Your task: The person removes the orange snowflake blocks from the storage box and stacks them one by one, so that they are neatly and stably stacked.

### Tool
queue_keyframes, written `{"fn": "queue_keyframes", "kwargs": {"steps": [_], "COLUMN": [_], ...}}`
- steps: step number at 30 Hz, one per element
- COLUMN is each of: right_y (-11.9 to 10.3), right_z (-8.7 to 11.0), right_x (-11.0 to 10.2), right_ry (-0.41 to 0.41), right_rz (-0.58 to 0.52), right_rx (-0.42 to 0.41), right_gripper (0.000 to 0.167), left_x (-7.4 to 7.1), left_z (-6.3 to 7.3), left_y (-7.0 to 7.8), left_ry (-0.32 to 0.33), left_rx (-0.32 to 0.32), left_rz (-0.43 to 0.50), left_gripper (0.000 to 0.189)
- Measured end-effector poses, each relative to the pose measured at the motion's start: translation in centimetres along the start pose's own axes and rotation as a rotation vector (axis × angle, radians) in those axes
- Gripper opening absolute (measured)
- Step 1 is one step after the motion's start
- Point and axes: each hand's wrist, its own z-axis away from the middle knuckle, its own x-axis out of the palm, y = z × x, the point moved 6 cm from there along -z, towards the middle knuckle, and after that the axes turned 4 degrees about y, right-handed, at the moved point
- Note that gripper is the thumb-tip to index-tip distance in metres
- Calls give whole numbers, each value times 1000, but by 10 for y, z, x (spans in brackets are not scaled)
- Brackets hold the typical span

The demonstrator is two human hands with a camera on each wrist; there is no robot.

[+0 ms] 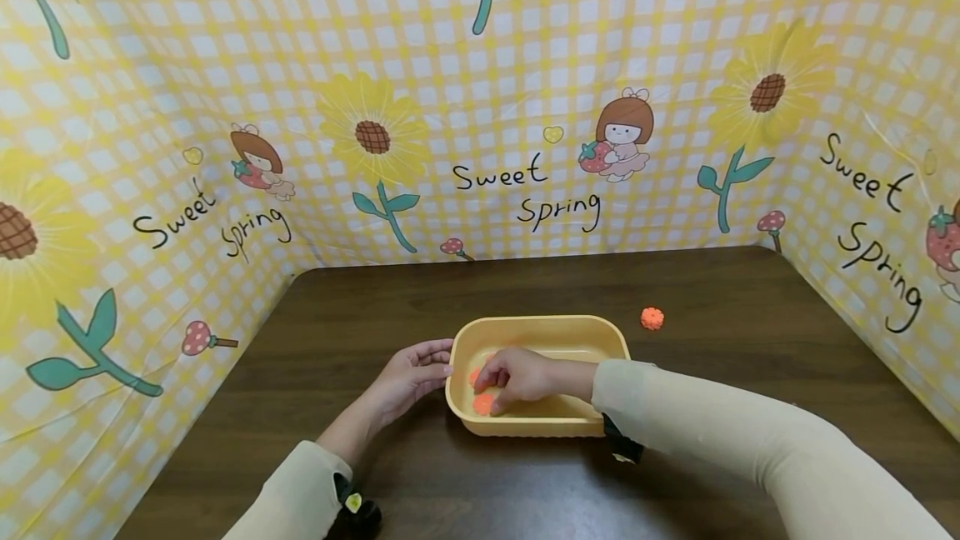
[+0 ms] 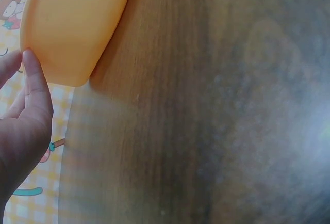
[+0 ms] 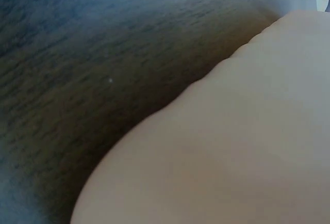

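Observation:
A yellow plastic bin [image 1: 555,426] sits on the dark wooden table. My left hand [image 1: 408,377] is at its left end, fingers fairly straight, with thumb and fingertips touching the rim. In the left wrist view, the same fingertips meet the edge of the bin [image 2: 82,22]. My right hand [image 1: 519,375] reaches down inside the bin at its left side, fingers bent. Thumb and forefinger pinch an orange flower-shaped piece [image 1: 483,404] near the bin's floor. Another orange piece [image 1: 474,377] lies by the fingers, partly hidden behind them.
One more orange flower-shaped piece [image 1: 652,318] lies on the table behind the bin's right corner. Yellow checked cloth [image 1: 510,123] with printed flowers walls the table at the back and both sides. A pale surface [image 3: 221,146] close to the camera fills much of the right wrist view.

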Motion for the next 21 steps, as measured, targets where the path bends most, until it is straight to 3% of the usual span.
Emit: {"fn": "queue_keyframes", "kwargs": {"steps": [9,16,21], "right_y": [4,3,1], "right_z": [-4,-6,-7], "right_x": [2,4,4], "right_ry": [-10,1,9], "right_rz": [84,78,104], "right_rx": [-96,-22,-18], "right_gripper": [28,27,25], "left_x": [1,0,0], "left_z": [-1,0,0], "left_y": [0,0,0], "left_ry": [3,8,9], "left_rx": [4,2,1], "left_rz": [0,3,6], "left_gripper": [54,54,55]}}
